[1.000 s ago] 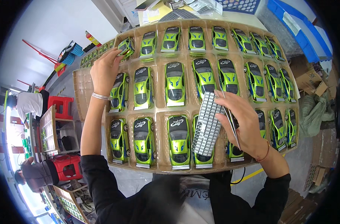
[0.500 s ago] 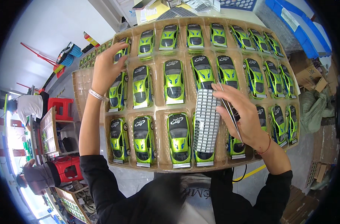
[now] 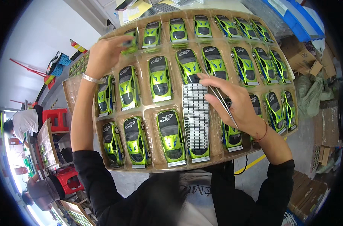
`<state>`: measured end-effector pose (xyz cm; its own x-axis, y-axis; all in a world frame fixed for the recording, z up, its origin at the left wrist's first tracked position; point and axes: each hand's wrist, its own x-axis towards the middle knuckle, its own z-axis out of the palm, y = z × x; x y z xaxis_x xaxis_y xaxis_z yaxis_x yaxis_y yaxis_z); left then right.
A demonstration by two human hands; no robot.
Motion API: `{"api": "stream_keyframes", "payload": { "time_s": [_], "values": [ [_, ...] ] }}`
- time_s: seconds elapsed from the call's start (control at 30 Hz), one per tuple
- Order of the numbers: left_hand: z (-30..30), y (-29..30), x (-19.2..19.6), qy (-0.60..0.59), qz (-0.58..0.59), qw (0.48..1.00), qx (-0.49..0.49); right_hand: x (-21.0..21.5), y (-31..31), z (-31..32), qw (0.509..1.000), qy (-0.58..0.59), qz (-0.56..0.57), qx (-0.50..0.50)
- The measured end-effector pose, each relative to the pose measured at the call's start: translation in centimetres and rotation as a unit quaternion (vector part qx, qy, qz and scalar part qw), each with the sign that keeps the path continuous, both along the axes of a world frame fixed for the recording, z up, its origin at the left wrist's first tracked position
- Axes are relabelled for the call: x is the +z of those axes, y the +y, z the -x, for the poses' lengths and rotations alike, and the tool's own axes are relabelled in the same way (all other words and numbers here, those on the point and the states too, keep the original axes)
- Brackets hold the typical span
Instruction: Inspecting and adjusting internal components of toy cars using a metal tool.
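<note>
Green toy cars with black roofs, such as one car point(image 3: 160, 79), lie in rows in a large clear plastic tray point(image 3: 150, 110). At the tray's far left corner my left hand point(image 3: 108, 53) has its fingers closed around a toy car point(image 3: 131, 42); both are smeared by motion. My right hand point(image 3: 237, 103) pinches the upper edge of a sheet of small silver stickers with dark borders point(image 3: 196, 116). Metal tweezers point(image 3: 225, 106) are also in that hand, slanting across the palm. The sheet hangs over a front-row car point(image 3: 199, 153) and hides most of it.
Behind the tray is a pale table point(image 3: 216, 5) with papers and more sheets. A blue bin point(image 3: 295, 19) and cardboard boxes point(image 3: 304, 58) stand to the right. Red stools point(image 3: 55, 119) and other people at work, one in a white shirt point(image 3: 25, 122), are at the left.
My left hand has closed its fingers around the far left car. The view has shifted, so the tray appears further left. My right hand keeps hold of the sticker sheet and tweezers.
</note>
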<state>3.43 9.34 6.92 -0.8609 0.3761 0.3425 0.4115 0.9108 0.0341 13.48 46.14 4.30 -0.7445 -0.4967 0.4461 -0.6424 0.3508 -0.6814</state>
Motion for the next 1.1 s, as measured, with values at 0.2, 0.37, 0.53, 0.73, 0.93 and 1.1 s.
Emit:
{"api": "stream_keyframes", "payload": {
  "time_s": [0.2, 0.37, 0.53, 0.73, 0.93, 1.1],
  "values": [
    [0.8, 0.7, -3.3, 0.000, -0.346, 0.938, 0.014, 0.1, -0.4, 1.2, 0.999, 0.014, 0.009, 0.035],
    [0.2, 0.9, -4.1, 0.113, -0.109, 0.987, 0.012, 1.0, -0.2, -1.4, 0.998, 0.037, -0.011, 0.043],
    [2.3, -1.3, -4.6, 0.226, -0.075, 0.971, -0.010, 1.8, -0.3, -6.7, 0.970, 0.150, -0.134, 0.135],
    [-0.7, -1.1, -1.4, 0.150, -0.424, 0.892, 0.050, 0.6, 1.5, -8.5, 0.962, 0.139, -0.163, 0.167],
    [-12.5, 6.9, 5.1, 0.128, -0.414, 0.899, 0.069, 0.6, 3.2, -6.5, 0.981, -0.093, -0.041, 0.162],
    [-17.0, 10.2, 5.9, -0.042, -0.406, 0.913, -0.026, 0.7, 3.2, -6.0, 0.982, -0.085, 0.003, 0.170]
  ]
}}
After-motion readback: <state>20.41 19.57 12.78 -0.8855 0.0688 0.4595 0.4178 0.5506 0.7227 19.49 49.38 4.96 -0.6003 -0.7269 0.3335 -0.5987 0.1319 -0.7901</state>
